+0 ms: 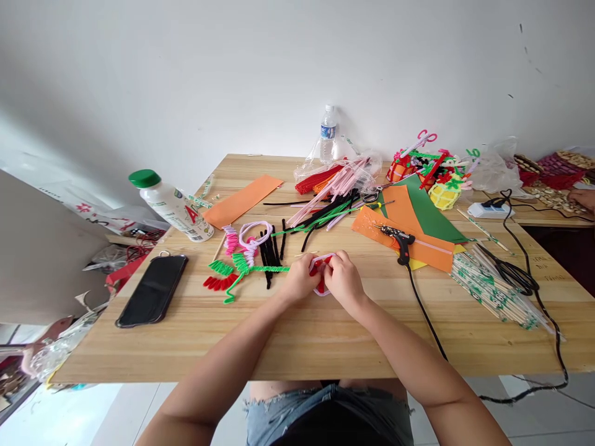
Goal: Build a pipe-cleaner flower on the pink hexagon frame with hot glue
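My left hand (301, 277) and my right hand (343, 280) meet over the middle of the table, both closed on one small piece. It is a pipe-cleaner shape (321, 288) with a pale lilac outline and red inside; my fingers cover much of it. To the left of my left hand lie coiled green pipe cleaners (240, 263), with a straight green length running toward that hand. Around them are a red zigzag pipe cleaner (220, 282), a lilac loop (255, 233) and short black pipe cleaners (267, 257).
A glue gun (403, 248) rests on orange sheets (430, 249), its cord trailing off the front edge. Bundled paper-wrapped sticks (495, 294) and black scissors (514, 276) are at right. A phone (152, 291) and a white bottle (174, 207) stand left. Loose pipe cleaners (325, 179) lie behind.
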The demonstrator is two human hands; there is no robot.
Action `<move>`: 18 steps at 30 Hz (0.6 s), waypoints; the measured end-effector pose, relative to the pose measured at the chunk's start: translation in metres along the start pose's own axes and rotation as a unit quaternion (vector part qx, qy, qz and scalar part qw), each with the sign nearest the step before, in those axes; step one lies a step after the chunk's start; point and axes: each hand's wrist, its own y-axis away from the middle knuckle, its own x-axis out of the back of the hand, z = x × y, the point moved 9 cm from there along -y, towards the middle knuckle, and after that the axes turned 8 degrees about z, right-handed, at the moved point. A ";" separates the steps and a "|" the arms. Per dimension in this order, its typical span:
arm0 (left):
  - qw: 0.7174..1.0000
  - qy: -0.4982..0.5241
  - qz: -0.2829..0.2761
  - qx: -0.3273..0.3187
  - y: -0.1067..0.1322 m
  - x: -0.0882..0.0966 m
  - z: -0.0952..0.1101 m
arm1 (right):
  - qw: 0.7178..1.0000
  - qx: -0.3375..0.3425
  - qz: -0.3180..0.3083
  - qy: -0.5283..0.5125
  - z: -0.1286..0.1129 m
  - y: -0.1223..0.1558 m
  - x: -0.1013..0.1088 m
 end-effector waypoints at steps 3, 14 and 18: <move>0.999 0.032 -0.003 -0.042 0.000 -0.001 0.006 | 1.000 0.003 -0.002 -0.006 0.002 -0.001 -0.002; 0.994 0.085 0.001 -0.061 -0.003 -0.004 0.001 | 0.994 0.031 0.016 -0.100 0.006 0.001 0.010; 0.995 0.086 0.009 -0.050 -0.002 -0.004 0.002 | 0.995 0.016 0.040 -0.092 0.012 0.002 0.023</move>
